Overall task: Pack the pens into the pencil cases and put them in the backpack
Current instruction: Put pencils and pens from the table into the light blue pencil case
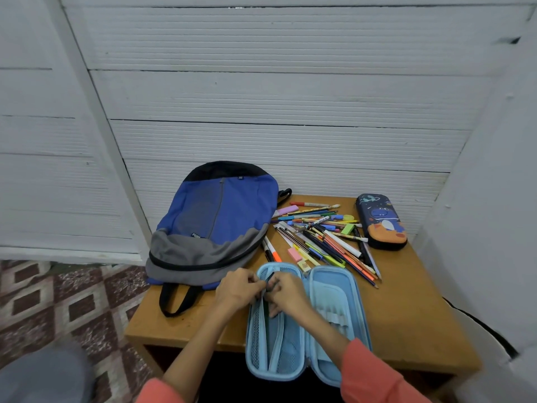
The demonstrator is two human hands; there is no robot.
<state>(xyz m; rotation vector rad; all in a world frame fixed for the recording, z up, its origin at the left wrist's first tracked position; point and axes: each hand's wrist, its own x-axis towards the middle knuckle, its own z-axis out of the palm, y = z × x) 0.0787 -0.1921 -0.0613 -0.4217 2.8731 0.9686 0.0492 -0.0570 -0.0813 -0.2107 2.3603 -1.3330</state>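
Both your hands meet at the far end of the open light blue pencil case (331,286), which lies flat at the near edge of the table (406,315), right in front of you so both halves are within reach. Your left hand (238,289) has its fingers curled, pinching the top edge of the mesh pocket (255,338) in the case's left half, likely to hold it open. Your right hand (286,295) has its fingers bunched at the same spot around a small dark item (271,279); I can't tell if it's a pen or a zip pull.

The right half shows elastic loops (331,318). The pens (322,237) are in a loose pile just beyond the case, mixed with erasers, not yet packed. The dinosaur pencil case (380,222) sits closed at the far right, beside the pile. The backpack (215,222) lies flat on the left, zipped, overhanging the table edge, handy for later.

The table is small, made of brown wood, and pushed into a corner of white ribbed wall (276,97). Patterned red and white floor tiles (72,301) are at the left.
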